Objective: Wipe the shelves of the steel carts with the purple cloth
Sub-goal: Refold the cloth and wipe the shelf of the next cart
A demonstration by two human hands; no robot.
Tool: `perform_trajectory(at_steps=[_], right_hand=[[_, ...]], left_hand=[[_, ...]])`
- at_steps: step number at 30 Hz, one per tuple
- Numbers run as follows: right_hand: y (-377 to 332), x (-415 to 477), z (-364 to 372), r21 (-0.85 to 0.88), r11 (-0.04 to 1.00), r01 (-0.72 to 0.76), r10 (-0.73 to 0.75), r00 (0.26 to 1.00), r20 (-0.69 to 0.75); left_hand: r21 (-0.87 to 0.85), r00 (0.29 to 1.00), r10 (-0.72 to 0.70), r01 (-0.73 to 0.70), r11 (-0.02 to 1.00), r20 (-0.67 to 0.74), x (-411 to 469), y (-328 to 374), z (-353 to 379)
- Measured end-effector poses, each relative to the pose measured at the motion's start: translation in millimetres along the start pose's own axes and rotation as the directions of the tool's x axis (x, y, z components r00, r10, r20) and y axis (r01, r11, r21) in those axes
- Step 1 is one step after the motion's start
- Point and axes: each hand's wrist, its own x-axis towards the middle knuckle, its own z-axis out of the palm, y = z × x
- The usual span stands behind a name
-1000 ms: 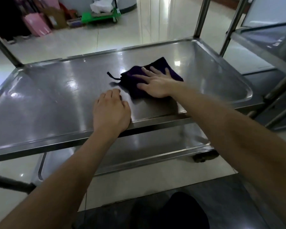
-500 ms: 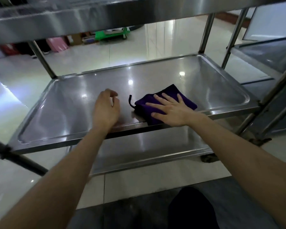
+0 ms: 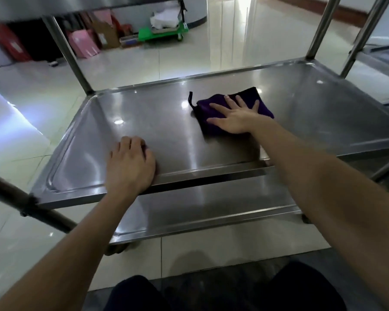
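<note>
On the middle shelf [image 3: 166, 135] of a steel cart, I press my right hand [image 3: 235, 118] flat, fingers spread, on the folded purple cloth [image 3: 253, 97] toward the shelf's back right, likely to drag it firmly across the metal. My left hand [image 3: 130, 163] rests loosely curled and empty near the front rim, probably bracing the cart, well apart from the cloth.
</note>
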Motion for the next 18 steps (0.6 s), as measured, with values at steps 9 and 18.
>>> perform_trajectory(at_steps=[9, 18], right_hand=[[-140, 94, 8, -0.092, 0.978, 0.19, -0.193, 0.981, -0.034], [-118, -56, 42, 0.007, 0.905, 0.425, -0.425, 0.905, 0.001]], left_hand=[[-0.019, 0.997, 0.007, -0.009, 1.0, -0.081, -5, -6, 9], [-0.227, 0.992, -0.075, 0.051, 0.973, -0.102, -9, 2, 2]])
